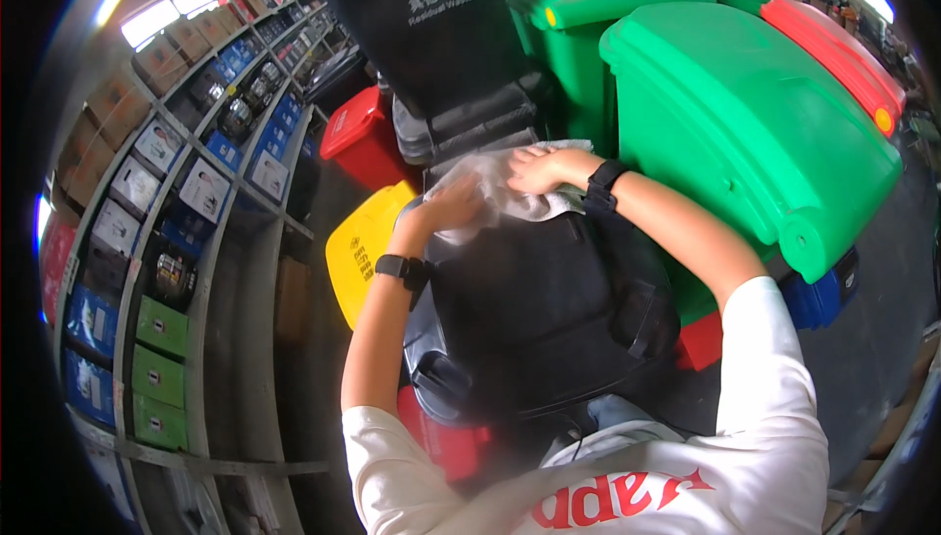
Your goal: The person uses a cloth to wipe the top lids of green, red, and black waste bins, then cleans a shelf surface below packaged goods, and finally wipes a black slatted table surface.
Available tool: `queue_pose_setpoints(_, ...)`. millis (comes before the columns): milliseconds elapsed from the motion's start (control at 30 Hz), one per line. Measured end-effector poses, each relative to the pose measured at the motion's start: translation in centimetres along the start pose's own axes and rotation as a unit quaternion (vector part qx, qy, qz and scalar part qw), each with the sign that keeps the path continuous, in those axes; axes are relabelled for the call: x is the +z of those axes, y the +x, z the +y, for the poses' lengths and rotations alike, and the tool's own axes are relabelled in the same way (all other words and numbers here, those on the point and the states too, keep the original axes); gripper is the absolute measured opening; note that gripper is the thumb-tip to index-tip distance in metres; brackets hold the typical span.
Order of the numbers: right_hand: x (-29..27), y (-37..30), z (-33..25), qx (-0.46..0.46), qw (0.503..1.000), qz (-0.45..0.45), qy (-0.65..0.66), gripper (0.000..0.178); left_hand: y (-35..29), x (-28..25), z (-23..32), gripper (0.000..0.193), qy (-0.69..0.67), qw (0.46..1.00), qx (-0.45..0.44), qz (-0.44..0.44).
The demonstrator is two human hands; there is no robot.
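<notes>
A crumpled whitish cloth (pixel 529 204) lies over the far edge of a black wheeled bin's lid (pixel 510 290), close in front of me. My left hand (pixel 457 204) grips the cloth's left part; folds and blur partly hide its fingers. Beside it, my right hand (pixel 541 169) presses down on the upper part, its fingers bent over the fabric and holding it. Both wrists wear black bands. Beyond the cloth stands a tall black bin (pixel 431 35) with white printing, above a stack of dark grey bin parts (pixel 480 119).
Large green bins (pixel 735 104) crowd the right, one with a red lid (pixel 833 55). A yellow lid (pixel 363 251) and a red bin (pixel 365 138) stand left of the black lid. Shelves (pixel 211 231) with boxes line the left. A blue bin (pixel 818 295) sits low on the right.
</notes>
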State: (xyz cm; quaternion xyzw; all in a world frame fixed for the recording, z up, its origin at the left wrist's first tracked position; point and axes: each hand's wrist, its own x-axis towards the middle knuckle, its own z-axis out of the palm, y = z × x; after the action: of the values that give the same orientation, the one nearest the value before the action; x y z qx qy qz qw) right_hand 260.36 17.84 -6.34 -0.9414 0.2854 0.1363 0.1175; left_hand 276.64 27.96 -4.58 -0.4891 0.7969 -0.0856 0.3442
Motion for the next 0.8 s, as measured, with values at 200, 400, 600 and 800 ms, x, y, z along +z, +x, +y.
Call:
queue_pose_setpoints(200,-0.9,-1.4,-2.8,-0.032,0.999,0.038,-0.001,0.069,-5.0,-1.5,1.8,0.048,-0.337,0.931,-0.116,0.078)
queue_pose_setpoints(400,-0.7,-1.0,-6.7,-0.046,0.997,0.060,-0.020,0.071,-6.0,6.2,2.1,0.047,-0.396,0.865,-0.158,0.263)
queue_pose_setpoints(600,0.7,-2.1,-7.9,-0.050,0.996,0.044,-0.052,0.067,-8.6,5.1,5.2,0.050,-0.428,0.854,-0.188,0.230)
queue_pose_setpoints(800,1.8,-7.0,-9.8,-0.087,0.992,0.062,-0.061,0.063,-11.1,5.3,8.6,0.051,-0.391,0.868,-0.156,0.262)
